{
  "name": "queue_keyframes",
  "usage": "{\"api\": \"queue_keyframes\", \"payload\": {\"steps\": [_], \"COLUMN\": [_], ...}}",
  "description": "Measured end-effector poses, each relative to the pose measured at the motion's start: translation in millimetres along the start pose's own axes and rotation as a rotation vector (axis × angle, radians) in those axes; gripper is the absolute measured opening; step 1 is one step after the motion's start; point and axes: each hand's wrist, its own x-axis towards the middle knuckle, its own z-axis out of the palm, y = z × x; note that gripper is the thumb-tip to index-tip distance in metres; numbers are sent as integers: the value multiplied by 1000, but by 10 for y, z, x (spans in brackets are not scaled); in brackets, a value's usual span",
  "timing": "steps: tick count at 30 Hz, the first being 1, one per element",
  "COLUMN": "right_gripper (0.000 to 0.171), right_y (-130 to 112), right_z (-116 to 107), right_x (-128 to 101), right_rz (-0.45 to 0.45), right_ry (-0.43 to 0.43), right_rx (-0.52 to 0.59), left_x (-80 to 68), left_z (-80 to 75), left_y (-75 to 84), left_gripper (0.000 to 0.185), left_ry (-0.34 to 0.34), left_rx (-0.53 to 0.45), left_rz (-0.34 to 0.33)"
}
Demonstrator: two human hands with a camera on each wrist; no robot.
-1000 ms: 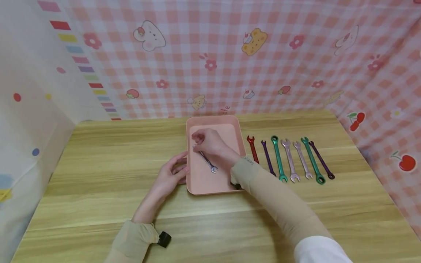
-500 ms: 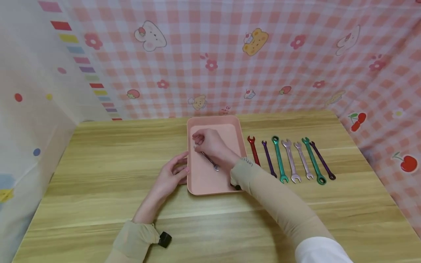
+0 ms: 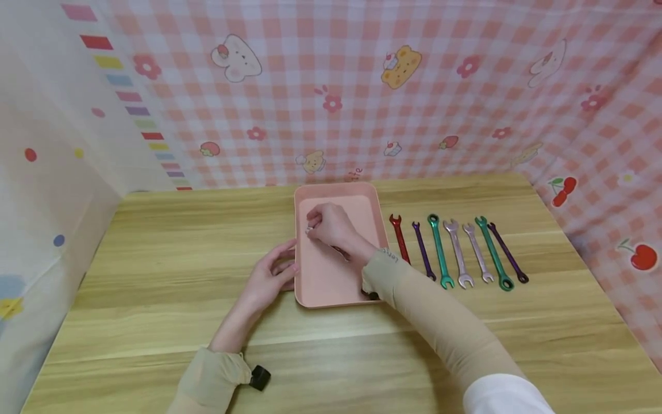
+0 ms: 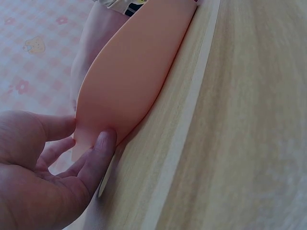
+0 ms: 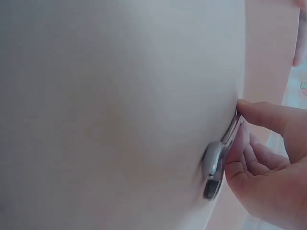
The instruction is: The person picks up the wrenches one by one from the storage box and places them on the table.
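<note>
My right hand (image 3: 335,226) is over the pink tray (image 3: 326,287), its thumb and fingers pinching one end of a small silver wrench (image 3: 342,253). Most of that wrench is hidden by the hand in the head view. The right wrist view shows the wrench (image 5: 214,160) close against the tray floor, with an end free of the fingers. My left hand (image 3: 267,277) is at the tray's left side. In the left wrist view, its loosely bent fingertips touch the outside of the tray wall (image 4: 136,62).
Right of the tray several wrenches lie in a row: a red wrench (image 3: 399,237), a purple wrench (image 3: 423,251), a green wrench (image 3: 439,250), a pale pink wrench (image 3: 458,253) and others. The wooden table (image 3: 170,253) meets a checked cloth (image 3: 289,98) at the back.
The silver wrench's near end has swung up and to the right, under the right hand. That hand has barely shifted, and the left hand stays by the tray.
</note>
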Motion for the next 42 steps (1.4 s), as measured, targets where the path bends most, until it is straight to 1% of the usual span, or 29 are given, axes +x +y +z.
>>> {"api": "queue_keyframes", "payload": {"steps": [5,9,13,16,22,24,27,30,34,36,38,42], "right_gripper": [30,34,38,35,22,21,22,22,23,24,27,32], "right_y": [18,32,45,56,75,76,77,61,36,18,10,14], "right_z": [-1,-6,-16,-25,-71,-90,-120,-182,-333,-428,-524,-738], "right_x": [15,22,29,23,0,-3,-6,-20,-68,-101,-125,-193], "right_rz": [-11,-21,-34,-40,-21,-9,23,52,8,-7,-12,9], "right_ry": [-31,-62,-71,-73,-50,-40,-33,-9,36,68,91,94], "right_rx": [25,44,58,88,132,139,184,240,260,293,350,466], "left_x": [-4,-3,-2,-4,-1,-3,-10,-9,-9,-14,-16,-16], "left_z": [-2,-3,-9,-13,-2,-1,-3,-8,-14,-13,-14,-10], "left_y": [9,9,4,-1,4,6,11,11,-3,-2,-3,-1], "left_gripper": [59,60,61,61,60,60,60,59,59,60,59,59], "left_ry": [4,5,2,2,5,2,0,-1,-1,-3,-4,-6], "left_rx": [-6,-8,-5,3,-5,-7,-6,0,4,4,4,3], "left_rz": [-1,-5,-3,2,0,3,4,7,8,6,5,7]}}
